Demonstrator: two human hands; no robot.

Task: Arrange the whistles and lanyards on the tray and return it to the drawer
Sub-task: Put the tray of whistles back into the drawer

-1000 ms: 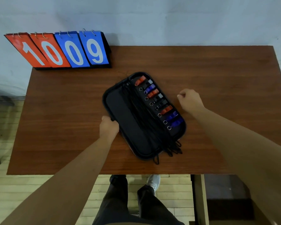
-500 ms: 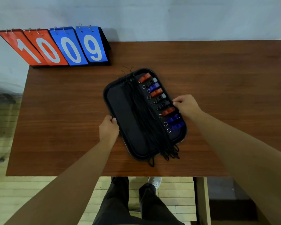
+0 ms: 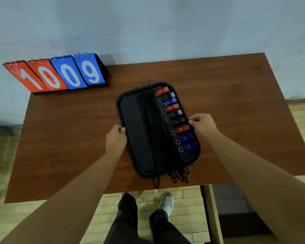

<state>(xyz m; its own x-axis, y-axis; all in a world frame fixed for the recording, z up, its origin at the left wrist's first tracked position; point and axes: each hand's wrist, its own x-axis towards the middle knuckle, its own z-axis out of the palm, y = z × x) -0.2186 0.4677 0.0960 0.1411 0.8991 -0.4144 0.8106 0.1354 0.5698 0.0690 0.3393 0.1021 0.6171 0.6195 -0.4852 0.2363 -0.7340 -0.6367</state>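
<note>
Tray (image 3: pixel 130 120), both rims gripped by curled fingers of my left hand (image 3: pixel 115 138) and right hand (image 3: pixel 202 125): tilting likely slides whistles (image 3: pixel 173 108); overhanging lanyards (image 3: pixel 155 131) may snag the drawer.

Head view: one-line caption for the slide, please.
Left hand and right hand grip opposite edges of a black tray of whistles and lanyards on a wooden table.

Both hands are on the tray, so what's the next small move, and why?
Probably lift the tray level off the table: the left hand and right hand grip opposite rims, the whistles sit in a row, and the lanyards overhang the near edge.
</note>
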